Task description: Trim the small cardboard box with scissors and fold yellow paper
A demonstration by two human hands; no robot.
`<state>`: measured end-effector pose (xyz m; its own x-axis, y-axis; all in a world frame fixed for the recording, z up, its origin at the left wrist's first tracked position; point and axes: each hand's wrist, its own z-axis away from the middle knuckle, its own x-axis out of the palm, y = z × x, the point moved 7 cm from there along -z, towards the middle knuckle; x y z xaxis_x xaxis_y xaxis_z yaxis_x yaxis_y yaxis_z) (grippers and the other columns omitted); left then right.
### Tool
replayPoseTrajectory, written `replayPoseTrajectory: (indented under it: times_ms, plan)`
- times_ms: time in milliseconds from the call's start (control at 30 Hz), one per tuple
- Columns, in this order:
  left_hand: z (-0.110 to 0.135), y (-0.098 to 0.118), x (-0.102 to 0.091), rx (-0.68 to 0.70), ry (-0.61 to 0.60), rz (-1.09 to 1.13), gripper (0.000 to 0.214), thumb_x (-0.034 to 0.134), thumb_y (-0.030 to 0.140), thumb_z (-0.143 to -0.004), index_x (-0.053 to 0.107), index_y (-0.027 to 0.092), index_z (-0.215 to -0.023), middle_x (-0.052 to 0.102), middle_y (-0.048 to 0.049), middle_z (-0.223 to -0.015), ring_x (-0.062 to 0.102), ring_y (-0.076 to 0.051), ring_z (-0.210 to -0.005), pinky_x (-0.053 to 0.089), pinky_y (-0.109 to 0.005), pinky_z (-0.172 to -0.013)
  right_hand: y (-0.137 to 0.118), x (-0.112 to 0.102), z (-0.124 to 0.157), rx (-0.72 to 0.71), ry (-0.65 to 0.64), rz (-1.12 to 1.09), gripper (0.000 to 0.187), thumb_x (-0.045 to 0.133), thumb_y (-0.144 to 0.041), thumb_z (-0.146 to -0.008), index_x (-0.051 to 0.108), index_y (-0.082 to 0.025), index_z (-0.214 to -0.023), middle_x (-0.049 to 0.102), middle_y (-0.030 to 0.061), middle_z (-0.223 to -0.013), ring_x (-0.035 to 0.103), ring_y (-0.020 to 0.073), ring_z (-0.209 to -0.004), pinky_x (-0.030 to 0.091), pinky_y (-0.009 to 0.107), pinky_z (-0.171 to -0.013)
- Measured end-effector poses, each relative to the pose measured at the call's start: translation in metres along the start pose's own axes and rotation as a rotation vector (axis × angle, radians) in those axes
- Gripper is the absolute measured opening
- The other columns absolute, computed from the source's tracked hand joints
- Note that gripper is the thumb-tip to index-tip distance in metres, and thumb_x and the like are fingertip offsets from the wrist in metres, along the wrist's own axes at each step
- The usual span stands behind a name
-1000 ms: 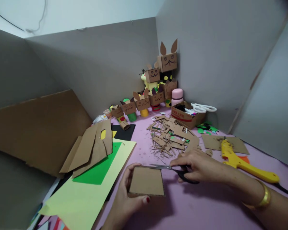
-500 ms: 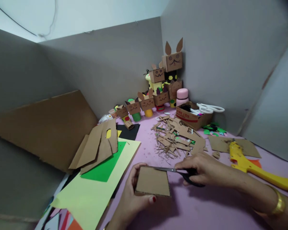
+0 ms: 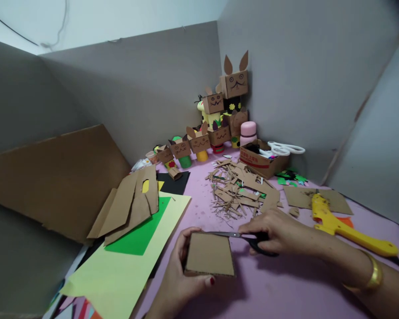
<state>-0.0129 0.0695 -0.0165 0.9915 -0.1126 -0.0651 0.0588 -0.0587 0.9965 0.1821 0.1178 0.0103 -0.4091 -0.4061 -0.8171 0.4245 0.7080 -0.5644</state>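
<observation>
The cardboard box (image 3: 210, 254) is held just above or on the pink tabletop (image 3: 279, 294), low in the middle of the view – whether its underside touches the surface cannot be told. Its square upper panel is in place and appears whole, with dark, rough edges along the near and right sides. The visible top is plain: no drawn face, no ears; the far side is hidden.

The left hand (image 3: 178, 280) grips the box, thumb along the near side and fingers around the left and far side. The right hand (image 3: 271, 230) is closed around the handles of the black-handled scissors (image 3: 236, 235), whose blades lie along the far edge of the panel. That looks like edge trimming under way; how much edge is left to trim cannot be judged from here.

Beyond the hands lies a heap of cardboard scraps (image 3: 252, 179), which suggests plenty of cutting is already done. To its right, the yellow glue gun (image 3: 354, 238) lies unheld, its nozzle over a cardboard sheet (image 3: 297, 198). At the back stand several box-headed figures (image 3: 199, 143), with ears and drawn faces – these look far more finished than the box. Left of the hands, cardboard pieces (image 3: 119, 216) rest on coloured sheets (image 3: 103, 277).
</observation>
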Motion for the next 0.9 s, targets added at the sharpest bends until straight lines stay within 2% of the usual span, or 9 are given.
replayPoseTrajectory:
  times_ms: [133,233,367,500,600,767,900]
  plan:
    - [0.001,0.002,0.001,0.005,0.001,-0.004,0.079,0.085,0.045,-0.047,0.047,0.025,-0.113,0.062,-0.0048,-0.104,0.059,-0.025,-0.095,0.049,-0.031,-0.077,-0.001,-0.002,0.000,0.010,0.039,0.024,0.026,0.068,-0.033,-0.076,0.068,-0.022,-0.100,0.068,0.0010,-0.077,0.058,0.0131,-0.067,0.033,0.022,-0.058]
    - [0.002,0.004,0.005,-0.001,-0.020,-0.018,0.078,0.084,0.045,-0.048,0.047,0.025,-0.113,0.062,-0.0046,-0.104,0.059,-0.025,-0.095,0.049,-0.030,-0.077,-0.004,-0.003,0.000,0.014,0.028,0.033,0.023,0.067,-0.033,-0.077,0.068,-0.022,-0.097,0.069,0.0014,-0.078,0.059,0.0140,-0.069,0.033,0.022,-0.059]
    - [0.002,0.003,0.007,-0.021,-0.024,0.006,0.079,0.085,0.046,-0.047,0.047,0.025,-0.113,0.062,-0.0046,-0.102,0.059,-0.025,-0.095,0.049,-0.032,-0.078,-0.005,0.000,-0.001,0.015,-0.001,0.007,0.015,0.064,-0.023,-0.077,0.068,-0.022,-0.092,0.069,-0.0002,-0.075,0.059,0.0123,-0.067,0.034,0.021,-0.058]
    - [0.003,0.002,0.009,-0.007,-0.040,0.041,0.077,0.085,0.045,-0.048,0.047,0.025,-0.112,0.062,-0.0046,-0.103,0.059,-0.025,-0.096,0.048,-0.032,-0.079,0.000,0.004,0.000,0.020,0.045,0.027,0.027,0.059,-0.014,-0.075,0.068,-0.024,-0.098,0.071,0.0007,-0.079,0.062,0.0137,-0.069,0.036,0.021,-0.060]
    - [0.005,0.002,0.010,-0.002,-0.051,0.048,0.078,0.085,0.044,-0.048,0.046,0.025,-0.113,0.060,-0.0048,-0.105,0.057,-0.024,-0.098,0.047,-0.031,-0.080,0.004,0.008,0.000,0.021,0.057,0.015,0.033,0.057,-0.015,-0.076,0.067,-0.026,-0.106,0.073,0.0006,-0.080,0.063,0.0136,-0.067,0.037,0.020,-0.059]
    - [0.006,0.004,0.010,-0.013,-0.045,0.010,0.080,0.086,0.043,-0.048,0.046,0.025,-0.114,0.060,-0.0048,-0.104,0.058,-0.024,-0.097,0.046,-0.030,-0.079,0.001,0.006,-0.001,0.004,0.028,0.007,0.024,0.057,-0.017,-0.077,0.069,-0.024,-0.098,0.072,0.0012,-0.078,0.063,0.0136,-0.067,0.036,0.020,-0.059]
    - [0.004,0.004,0.011,-0.013,-0.057,0.015,0.080,0.085,0.046,-0.048,0.045,0.025,-0.115,0.061,-0.0055,-0.105,0.058,-0.026,-0.098,0.047,-0.033,-0.080,-0.001,0.000,0.000,0.008,0.039,0.057,0.024,0.062,-0.028,-0.078,0.068,-0.024,-0.101,0.069,0.0014,-0.073,0.061,0.0146,-0.066,0.033,0.022,-0.057]
